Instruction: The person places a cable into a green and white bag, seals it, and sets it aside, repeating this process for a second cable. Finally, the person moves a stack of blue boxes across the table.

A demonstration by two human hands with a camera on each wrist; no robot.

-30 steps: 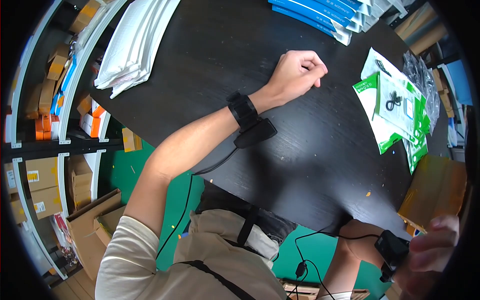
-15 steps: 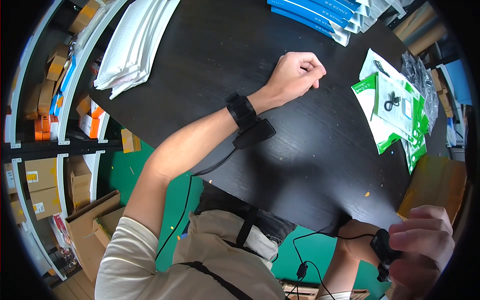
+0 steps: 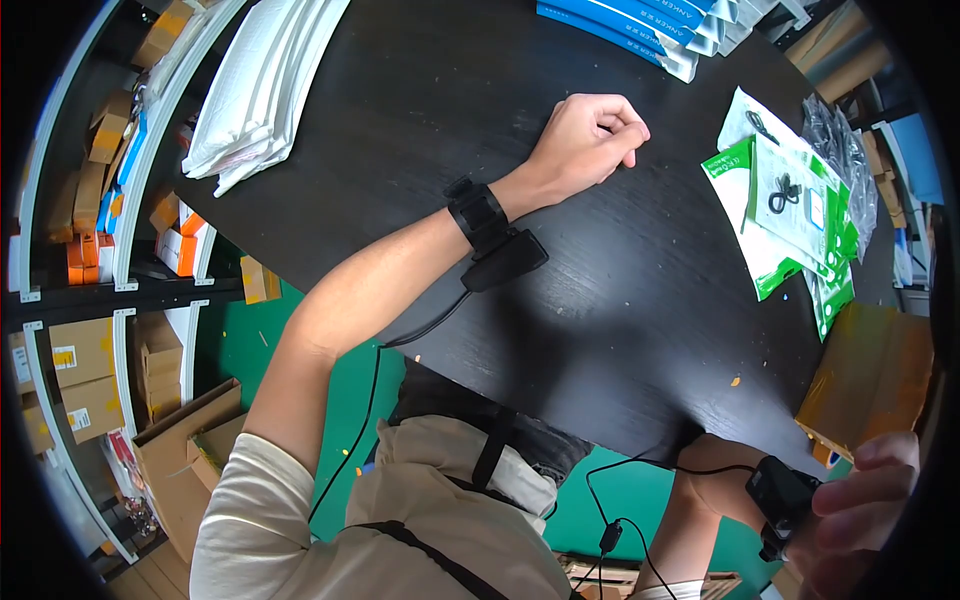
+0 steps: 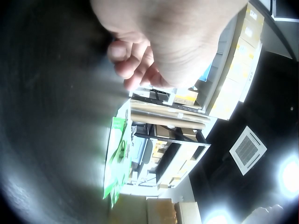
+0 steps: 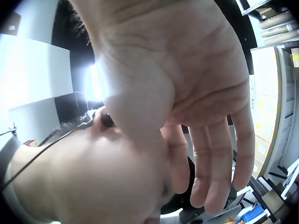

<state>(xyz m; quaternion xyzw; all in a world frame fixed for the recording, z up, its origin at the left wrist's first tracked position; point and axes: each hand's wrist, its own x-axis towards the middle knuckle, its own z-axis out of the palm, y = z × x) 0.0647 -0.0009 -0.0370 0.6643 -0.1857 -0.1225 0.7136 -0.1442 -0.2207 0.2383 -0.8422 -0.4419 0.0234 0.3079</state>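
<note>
My left hand (image 3: 590, 145) rests on the dark table (image 3: 450, 120) with its fingers loosely curled and nothing visible in them. In the left wrist view, the fingers (image 4: 133, 63) of this hand bend in under the palm. Lifted over the table's near right corner, my right hand (image 3: 865, 500) is close to the head camera, above a bent forearm. In the right wrist view its palm shows bare, and the fingers (image 5: 215, 158) hang fairly straight and hold nothing. Nearest to the left hand on its right lie green and white plastic packets (image 3: 740, 195), one with a black cable (image 3: 783, 193) in it.
White padded mailers (image 3: 255, 100) are stacked at the table's far left. Blue and white boxes (image 3: 630, 25) stand at the far edge. Crumpled clear plastic (image 3: 850, 170) lies behind the packets, and a cardboard box (image 3: 870, 370) is at the right corner. Shelves (image 3: 75, 290) line the left.
The right hand has shifted up and left, then back down to the right. The left hand keeps its pose on the table; the head view tilts slightly.
</note>
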